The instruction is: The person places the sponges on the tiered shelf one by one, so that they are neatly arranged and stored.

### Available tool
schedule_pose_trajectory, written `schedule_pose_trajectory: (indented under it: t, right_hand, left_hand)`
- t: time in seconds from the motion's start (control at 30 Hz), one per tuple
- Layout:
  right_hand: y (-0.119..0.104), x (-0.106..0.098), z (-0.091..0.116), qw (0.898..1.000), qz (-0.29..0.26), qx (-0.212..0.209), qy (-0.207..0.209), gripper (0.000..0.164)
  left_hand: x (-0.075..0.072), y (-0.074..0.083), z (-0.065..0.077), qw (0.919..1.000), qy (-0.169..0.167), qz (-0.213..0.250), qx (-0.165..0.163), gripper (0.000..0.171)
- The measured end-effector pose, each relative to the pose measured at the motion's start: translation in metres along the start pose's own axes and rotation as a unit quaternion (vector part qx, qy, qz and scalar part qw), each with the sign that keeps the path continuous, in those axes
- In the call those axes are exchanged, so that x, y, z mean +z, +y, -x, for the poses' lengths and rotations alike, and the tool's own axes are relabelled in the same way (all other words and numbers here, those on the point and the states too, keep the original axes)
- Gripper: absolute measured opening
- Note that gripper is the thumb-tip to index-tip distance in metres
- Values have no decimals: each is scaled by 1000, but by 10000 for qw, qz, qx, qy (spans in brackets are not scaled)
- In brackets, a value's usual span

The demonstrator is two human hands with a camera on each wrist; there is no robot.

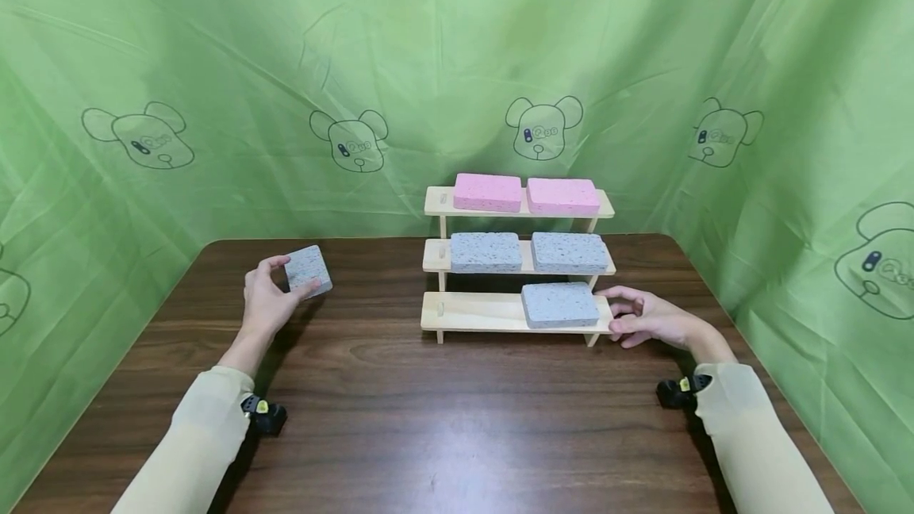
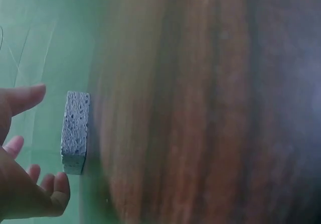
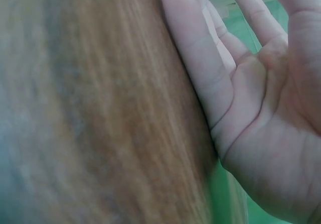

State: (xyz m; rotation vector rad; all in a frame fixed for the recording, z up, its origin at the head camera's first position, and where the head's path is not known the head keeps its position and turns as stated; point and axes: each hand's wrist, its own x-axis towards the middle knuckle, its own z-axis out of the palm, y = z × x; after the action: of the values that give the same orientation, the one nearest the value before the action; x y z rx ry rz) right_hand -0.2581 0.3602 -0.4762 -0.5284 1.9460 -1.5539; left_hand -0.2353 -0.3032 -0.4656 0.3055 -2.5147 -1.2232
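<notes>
On the left side of the table lies a speckled blue sponge (image 1: pixel 309 270), flat on the wood. My left hand (image 1: pixel 267 296) reaches over it with thumb and fingers spread on either side; in the left wrist view the fingertips are close above the sponge (image 2: pixel 75 131) and the thumb stands apart from it. At the right end of a three-tier wooden rack (image 1: pixel 471 312), my right hand (image 1: pixel 646 320) rests with loosely bent fingers beside the lowest shelf, seeming to touch its end. The right wrist view shows the right palm (image 3: pixel 266 128) with the little finger extended along the tabletop.
A blue sponge (image 1: pixel 560 305) lies on the right of the lowest shelf. Two more blue sponges (image 1: pixel 485 252) sit on the middle shelf, and two pink sponges (image 1: pixel 488 193) on the top one. A green cloth (image 1: pixel 443 62) hangs behind the brown table (image 1: pixel 428 419).
</notes>
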Motion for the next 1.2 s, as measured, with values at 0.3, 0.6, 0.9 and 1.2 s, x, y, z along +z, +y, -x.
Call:
schedule_pose_trajectory:
  t: [0.3, 0.6, 0.9, 1.2]
  right_hand:
    - [3, -2, -1, 10000, 2, 42, 8, 51]
    - [2, -4, -1, 9999, -18, 104, -22, 51]
    - [1, -3, -2, 9999, -67, 140, 0, 51]
    - [-1, -3, -1, 9999, -33, 157, 50, 51]
  left_hand:
    - [4, -9, -1, 9989, -311, 59, -360, 110]
    - [13, -11, -7, 9978, -361, -50, -558, 117]
    - [26, -8, -11, 9960, -310, -281, -784, 115]
    - [29, -9, -15, 9953, -317, -367, -840, 103]
